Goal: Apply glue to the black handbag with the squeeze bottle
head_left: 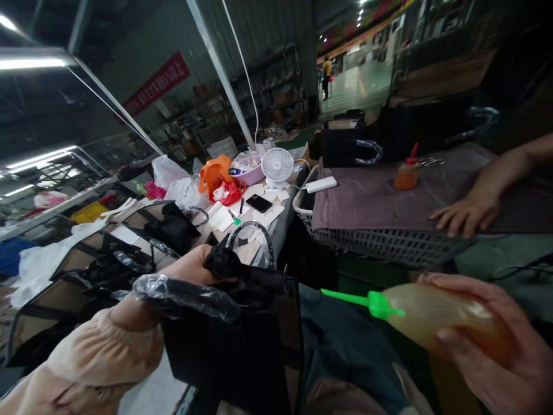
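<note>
My left hand is closed on the upper edge of a black handbag; its fingertips are hidden by the black material. One of the bag's handles, wrapped in clear plastic, lies across my left wrist, and another handle loops up beyond the hand. In my right hand is a translucent squeeze bottle with amber liquid, tilted onto its side. Its thin green nozzle points left toward the bag, apart from it.
Several black bags crowd the bench at left. Behind are a phone, a white fan and a purple basin. A co-worker's hand rests on a brown cloth over a crate, near a red-tipped bottle.
</note>
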{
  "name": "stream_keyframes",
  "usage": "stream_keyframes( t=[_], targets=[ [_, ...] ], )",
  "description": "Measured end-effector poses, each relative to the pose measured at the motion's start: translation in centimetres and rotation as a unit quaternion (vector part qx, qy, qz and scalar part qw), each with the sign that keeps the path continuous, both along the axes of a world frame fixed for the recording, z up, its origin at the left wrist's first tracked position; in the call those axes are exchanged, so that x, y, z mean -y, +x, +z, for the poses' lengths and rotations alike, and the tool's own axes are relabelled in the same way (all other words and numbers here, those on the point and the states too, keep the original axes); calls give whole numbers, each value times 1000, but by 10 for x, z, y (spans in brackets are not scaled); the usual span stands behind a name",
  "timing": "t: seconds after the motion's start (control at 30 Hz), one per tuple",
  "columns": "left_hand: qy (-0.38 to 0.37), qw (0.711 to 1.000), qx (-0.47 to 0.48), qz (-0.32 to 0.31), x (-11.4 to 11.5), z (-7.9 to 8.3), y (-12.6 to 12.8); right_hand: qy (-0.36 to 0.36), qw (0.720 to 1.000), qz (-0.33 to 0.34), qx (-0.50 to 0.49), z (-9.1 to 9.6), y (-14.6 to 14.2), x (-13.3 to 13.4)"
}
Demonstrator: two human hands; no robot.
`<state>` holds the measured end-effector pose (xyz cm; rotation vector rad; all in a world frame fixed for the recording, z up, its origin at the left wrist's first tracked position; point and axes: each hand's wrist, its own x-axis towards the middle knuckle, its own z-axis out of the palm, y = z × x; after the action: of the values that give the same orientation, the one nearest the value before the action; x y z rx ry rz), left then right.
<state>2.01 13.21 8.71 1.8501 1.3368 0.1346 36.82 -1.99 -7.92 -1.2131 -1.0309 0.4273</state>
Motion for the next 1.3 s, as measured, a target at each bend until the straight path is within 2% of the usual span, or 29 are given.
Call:
stream_keyframes(
  t=[0.1, 0.4, 0.57, 0.8, 0.9, 1.03, 1.3],
  targets=[
    [-3, 1000, -14, 0, -3, 1, 1, 48, 990, 32, 127, -8, -5, -2],
    [-12, 1000, -14, 16, -2, -4, -13, 159, 933, 176, 272, -9, -26, -15],
    [-23, 1000, 3, -6, -3, -2, -9, 175, 906, 206, 325, -10, -29, -19],
    [-19, 999, -20, 37, -3, -4, -7, 221, 849, 182, 444, 1, -30, -26],
    [-16, 1000, -2, 18, -8, -10, -14, 235, 844, 166, 452, 0, -32, -24],
    [3, 1000, 8, 10, -10, -14, -15, 229, 846, 182, 445, -1, -34, -23],
    [-5, 1000, 21, -2, -9, -17, -8, 250, 846, 176, 438, 13, -33, -38]
  ],
)
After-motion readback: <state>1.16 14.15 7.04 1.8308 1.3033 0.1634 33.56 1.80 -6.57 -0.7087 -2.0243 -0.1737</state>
